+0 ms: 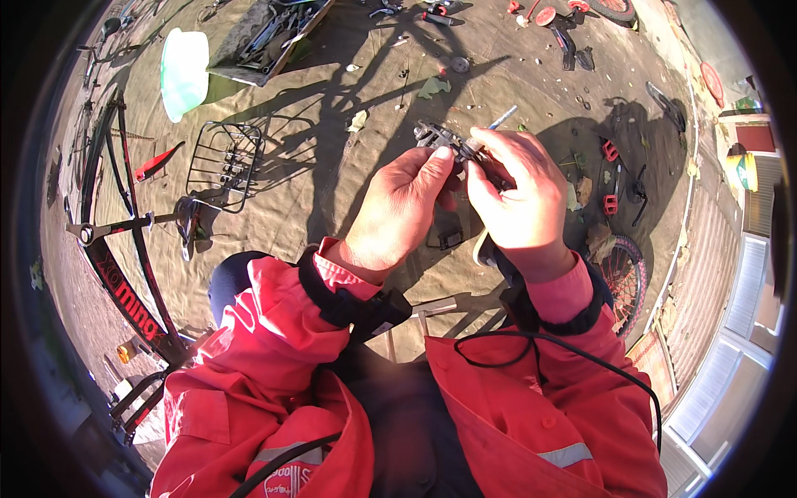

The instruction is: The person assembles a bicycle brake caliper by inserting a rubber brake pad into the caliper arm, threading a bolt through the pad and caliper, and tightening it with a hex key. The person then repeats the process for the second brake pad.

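My left hand (390,212) is closed round a small dark metal bicycle part (433,134), its thumb pressed on top. The part has a ridged, jointed look; its exact kind is hard to make out. Close against it on the other side, my right hand (523,187) is also closed, thumb and forefinger bent in a pinch. A thin pale rod (504,117) sticks out past the right forefinger. Its other end is hidden by the fingers. Both hands are held up in front of me above the ground cloth (332,241).
A black bicycle frame (124,290) stands at left, near a black wire rack (224,166). Farther off are a pale green basin (184,75) and a tray of tools (264,46). Red pedals (610,203) and a wheel (624,282) lie at right.
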